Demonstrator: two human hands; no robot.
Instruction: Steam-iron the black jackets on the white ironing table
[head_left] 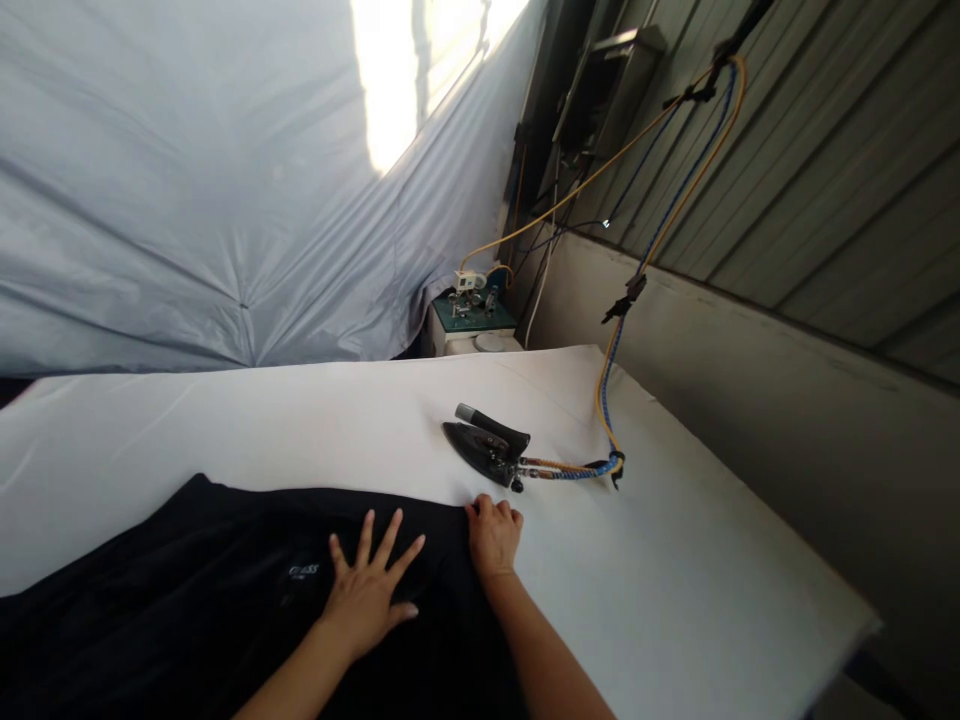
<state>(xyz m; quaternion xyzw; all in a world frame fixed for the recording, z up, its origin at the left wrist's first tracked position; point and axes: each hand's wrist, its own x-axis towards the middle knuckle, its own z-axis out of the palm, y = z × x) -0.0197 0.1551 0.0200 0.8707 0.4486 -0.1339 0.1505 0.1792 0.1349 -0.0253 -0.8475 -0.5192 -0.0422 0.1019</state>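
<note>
A dark garment [225,570] with small pale lettering is spread over the near left part of the white-covered table [337,420]. My left hand [365,590] lies flat on the cloth with its fingers spread wide. At the garment's far right corner, my right hand [495,537] is closed, its fingers curled on the fabric edge. Just beyond that hand a black iron [486,447] rests on the table, its tip toward the left. Neither hand touches the iron. The garment's near part runs out of the bottom of the view.
Blue and orange hoses [609,385] run from the iron up to a hanging support at upper right. Behind the table stands a small machine with a green top [474,315]. A grey-white sheet [187,200] hangs at the back; a corrugated wall [840,180] rises on the right.
</note>
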